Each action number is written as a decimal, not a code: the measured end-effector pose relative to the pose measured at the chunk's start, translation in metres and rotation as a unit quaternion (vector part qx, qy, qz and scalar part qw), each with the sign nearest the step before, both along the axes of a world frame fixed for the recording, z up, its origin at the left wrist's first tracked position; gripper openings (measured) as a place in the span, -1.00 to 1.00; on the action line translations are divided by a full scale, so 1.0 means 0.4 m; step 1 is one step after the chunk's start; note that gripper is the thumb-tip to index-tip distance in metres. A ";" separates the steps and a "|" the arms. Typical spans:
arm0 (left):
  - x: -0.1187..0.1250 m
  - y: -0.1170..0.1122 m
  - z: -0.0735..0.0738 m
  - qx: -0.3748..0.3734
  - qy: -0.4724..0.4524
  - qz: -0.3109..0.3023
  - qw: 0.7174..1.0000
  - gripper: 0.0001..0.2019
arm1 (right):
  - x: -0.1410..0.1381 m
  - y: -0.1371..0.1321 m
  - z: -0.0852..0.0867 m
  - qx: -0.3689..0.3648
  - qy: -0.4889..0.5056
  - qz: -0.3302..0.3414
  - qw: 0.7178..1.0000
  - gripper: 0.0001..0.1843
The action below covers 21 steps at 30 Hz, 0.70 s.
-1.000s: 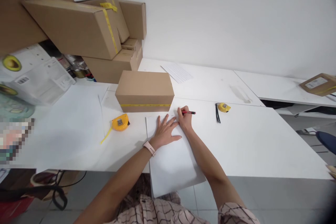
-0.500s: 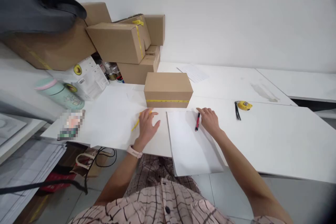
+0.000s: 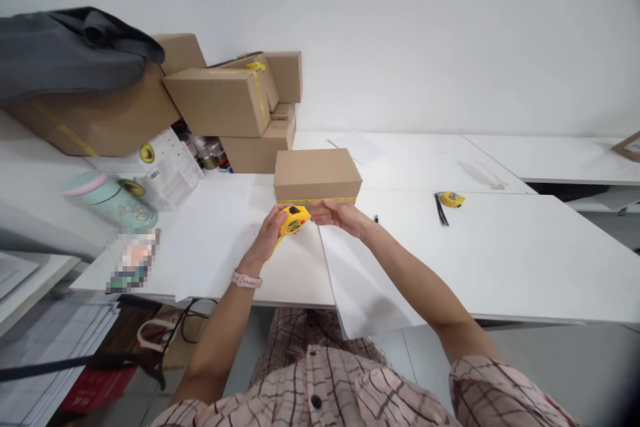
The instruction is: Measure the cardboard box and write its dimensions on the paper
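My left hand is closed around a yellow tape measure, held over the table in front of a brown cardboard box. A yellow strap hangs from the tape measure below my left hand. Stretched toward its right end is my right hand, fingers extended and close together. Whether those fingertips touch the tape measure I cannot tell. A yellow strip with marks runs along the box's front, partly behind my hands. Under my right arm lie white sheets of paper. Only the tip of a pen shows past that arm.
A second yellow tape measure with a black strap lies at the right. Stacked cardboard boxes, a white avocado-print box and a mint bottle stand at the left. More paper covers the table's left part.
My left hand has picked up the yellow tape measure from the table. My right hand has moved left from beside the red pen to the tape measure. The view has shifted slightly.
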<state>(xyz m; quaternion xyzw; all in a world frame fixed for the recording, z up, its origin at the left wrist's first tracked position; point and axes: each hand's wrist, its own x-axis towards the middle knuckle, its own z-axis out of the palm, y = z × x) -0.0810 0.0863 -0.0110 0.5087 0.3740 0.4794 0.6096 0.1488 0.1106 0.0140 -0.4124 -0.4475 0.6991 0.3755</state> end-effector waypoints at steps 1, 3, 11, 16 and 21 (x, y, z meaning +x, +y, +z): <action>0.005 0.003 0.021 0.001 -0.004 -0.002 1.000 -0.49 | -0.004 0.006 0.015 -0.011 0.018 0.007 1.000 -0.72; 0.012 0.014 0.054 0.004 0.006 -0.002 1.000 -0.47 | -0.006 0.019 0.044 -0.014 0.030 0.018 0.999 -0.71; 0.011 0.110 0.146 0.029 0.026 -0.014 0.999 -0.54 | -0.003 0.097 0.131 0.031 0.027 0.000 0.999 -0.81; -0.051 0.240 0.215 0.048 0.009 0.054 0.997 -0.57 | 0.073 0.222 0.202 0.122 0.031 -0.112 0.986 -0.78; -0.111 0.304 0.227 0.005 0.000 0.079 0.997 -0.64 | 0.141 0.286 0.213 0.125 0.002 -0.208 0.970 -0.81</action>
